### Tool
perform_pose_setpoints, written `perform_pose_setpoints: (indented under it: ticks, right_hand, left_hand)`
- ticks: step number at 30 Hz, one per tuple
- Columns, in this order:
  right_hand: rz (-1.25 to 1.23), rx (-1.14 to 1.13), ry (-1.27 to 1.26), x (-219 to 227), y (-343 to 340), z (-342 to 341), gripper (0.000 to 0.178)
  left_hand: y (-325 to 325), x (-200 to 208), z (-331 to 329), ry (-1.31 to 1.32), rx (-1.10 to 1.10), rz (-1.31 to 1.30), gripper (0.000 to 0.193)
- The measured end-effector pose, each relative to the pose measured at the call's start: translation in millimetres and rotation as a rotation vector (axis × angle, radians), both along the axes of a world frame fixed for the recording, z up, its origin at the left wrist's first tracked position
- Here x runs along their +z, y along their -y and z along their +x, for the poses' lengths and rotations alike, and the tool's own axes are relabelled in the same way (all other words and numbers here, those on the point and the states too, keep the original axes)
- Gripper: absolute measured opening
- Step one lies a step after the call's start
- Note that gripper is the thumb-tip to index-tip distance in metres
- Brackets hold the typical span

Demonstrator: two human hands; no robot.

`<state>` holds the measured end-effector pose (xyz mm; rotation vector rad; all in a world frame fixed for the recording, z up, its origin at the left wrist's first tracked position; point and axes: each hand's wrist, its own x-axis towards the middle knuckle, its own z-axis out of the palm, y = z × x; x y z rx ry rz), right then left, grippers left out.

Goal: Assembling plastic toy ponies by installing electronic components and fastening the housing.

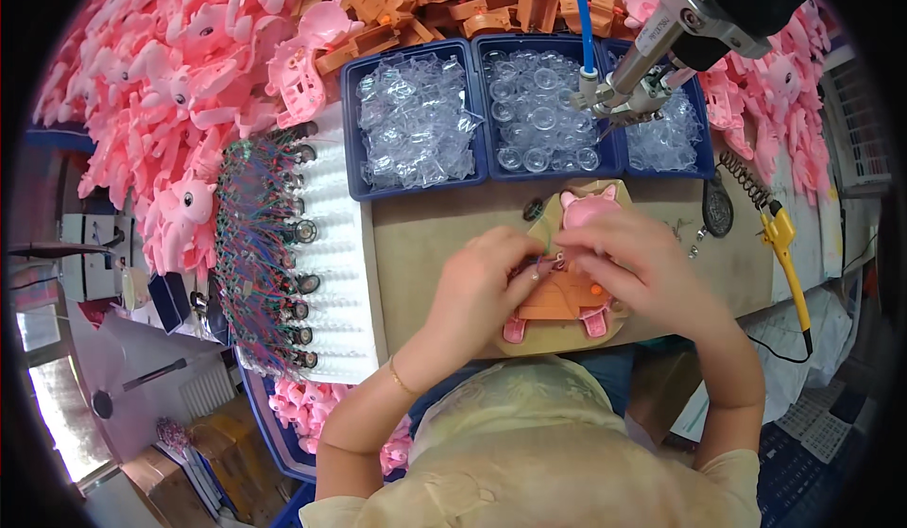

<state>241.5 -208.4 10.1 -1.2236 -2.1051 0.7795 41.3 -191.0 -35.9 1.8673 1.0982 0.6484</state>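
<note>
A pink toy shell [588, 209] with an orange plastic housing [552, 300] in it lies on a tan holder in front of me. Both hands meet over the housing's upper part. My left hand [487, 282] comes in from the left, its thumb and fingers pinched on thin wires. Opposite it, my right hand [645, 262] has its fingertips drawn together beside the same wires; what they grip is hidden. A small black speaker [534, 209] lies at the shell's upper left, and a thin green wire runs from near it toward my left fingertips.
Blue bins [480, 164] of clear plastic parts stand behind the work spot. Wired speakers [304, 232] lie on white foam at left. Pink shells [179, 84] and orange housings [537, 4] heap up behind. A metal tool head [628, 89] hangs above; a yellow tool [786, 245] lies at right.
</note>
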Motion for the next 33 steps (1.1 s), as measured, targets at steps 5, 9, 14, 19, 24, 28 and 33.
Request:
perform_pose_setpoints:
  ticks: [5, 9, 14, 19, 24, 28, 33]
  right_hand:
    - [-0.068, -0.074, 0.141, -5.9, 2.9, 20.7, 0.028]
    - [0.305, 0.092, 0.245, -37.2, -22.3, 3.4, 0.025]
    - [0.47, -0.065, 0.364, -18.9, -13.5, 12.8, 0.017]
    - [-0.678, -0.148, 0.172, 8.2, 11.8, 38.7, 0.016]
    - [-0.89, -0.184, -0.441, -15.4, 15.2, 44.7, 0.02]
    - [-0.112, -0.363, -0.076, -30.8, 14.0, 16.0, 0.013]
    - [0.172, -0.212, 0.259, -51.2, 15.0, 32.2, 0.014]
  left_hand:
    - [-0.8, 7.8, -0.9, -0.037, -0.195, 0.323, 0.013]
    - [-1.3, 7.9, 2.6, 0.01, -0.289, 0.438, 0.014]
    - [-4.8, 12.4, -0.6, -0.064, -0.193, 0.05, 0.014]
    - [-9.0, 6.8, -2.6, -0.014, -0.371, 0.187, 0.014]
    - [2.2, 8.0, -2.7, -0.13, -0.408, 0.533, 0.026]
    - [26.1, 2.4, -4.4, -0.193, -0.287, 0.686, 0.036]
    - [40.4, 9.2, 1.3, -0.247, -0.238, 0.659, 0.037]
